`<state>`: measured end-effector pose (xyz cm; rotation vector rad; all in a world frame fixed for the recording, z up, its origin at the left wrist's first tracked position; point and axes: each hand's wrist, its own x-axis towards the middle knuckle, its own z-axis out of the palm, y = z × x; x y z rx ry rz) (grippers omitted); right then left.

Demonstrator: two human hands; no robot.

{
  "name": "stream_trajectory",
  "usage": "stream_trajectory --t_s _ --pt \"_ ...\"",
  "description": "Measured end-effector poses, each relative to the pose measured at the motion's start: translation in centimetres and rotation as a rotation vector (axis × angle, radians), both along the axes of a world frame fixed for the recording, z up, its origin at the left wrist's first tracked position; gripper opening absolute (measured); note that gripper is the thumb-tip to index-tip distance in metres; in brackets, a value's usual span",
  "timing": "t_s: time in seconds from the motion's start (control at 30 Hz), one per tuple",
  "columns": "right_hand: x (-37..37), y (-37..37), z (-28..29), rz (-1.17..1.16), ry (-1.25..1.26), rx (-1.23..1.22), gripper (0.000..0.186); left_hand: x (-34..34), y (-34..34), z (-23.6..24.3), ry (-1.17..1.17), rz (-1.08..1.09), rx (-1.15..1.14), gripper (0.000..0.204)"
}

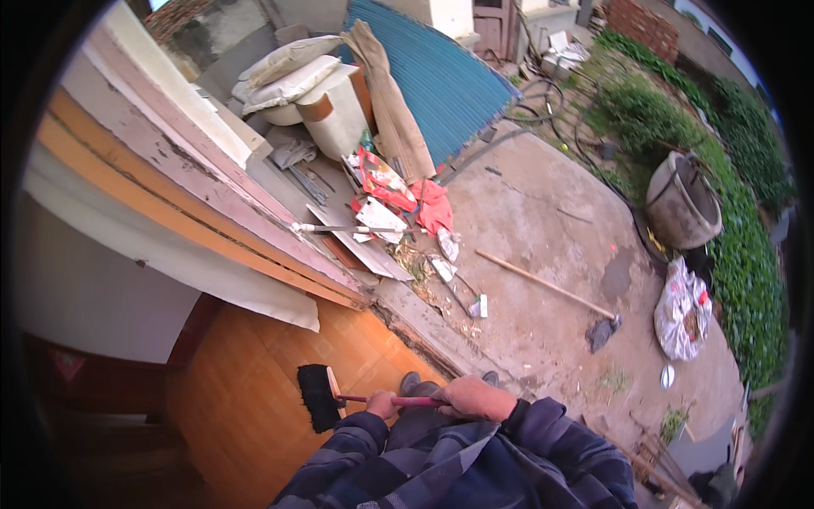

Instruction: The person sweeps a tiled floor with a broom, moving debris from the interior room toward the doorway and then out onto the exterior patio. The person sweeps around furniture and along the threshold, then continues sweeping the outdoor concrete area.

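Note:
My left hand (pixel 381 404) and my right hand (pixel 475 399) are both closed round the reddish-pink handle (pixel 361 399) of a broom. The broom's black-bristled head (pixel 318 397), on a pale wooden block, is at my left over the orange tiled floor (pixel 254 356). My shoes (pixel 411 382) are at the doorway sill (pixel 441 343), where the tiles meet the concrete; the broom handle runs across in front of my body.
A curtained doorway (pixel 195 237) is on the left. Beyond the sill are piled sacks (pixel 288 85), boards and red bags (pixel 432 208), a blue corrugated sheet (pixel 441 76), a long-handled tool (pixel 543 284), a plastic sack (pixel 682 318), a concrete tub (pixel 682 204), hoses and greenery.

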<state>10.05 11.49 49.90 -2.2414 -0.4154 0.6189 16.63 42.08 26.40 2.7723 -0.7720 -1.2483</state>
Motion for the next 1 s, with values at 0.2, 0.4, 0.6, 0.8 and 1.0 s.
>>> stream_trajectory --t_s 0.2,0.4,0.6,0.8,1.0 --pt "0.3 -3.5 1.2 -0.068 -0.052 0.195 0.034 -2.6 -3.0 0.3 -0.197 0.268 -0.216 0.031" --pt "3.3 -4.0 -0.1 0.227 -0.048 0.256 0.047 -3.6 -3.1 0.0 -0.365 0.382 -0.44 0.025" --pt "9.4 -5.4 -1.1 0.29 0.046 0.269 0.044 -1.4 -5.0 -4.5 -0.534 0.704 -0.465 0.027" --pt "15.7 -4.5 0.0 0.484 -0.121 0.172 0.037 0.5 -5.2 -7.4 -0.715 0.922 -0.46 0.019" --pt "18.3 -3.0 -1.2 0.576 -0.272 0.406 0.029 1.0 -5.3 -9.1 -0.861 1.053 -0.431 0.018"
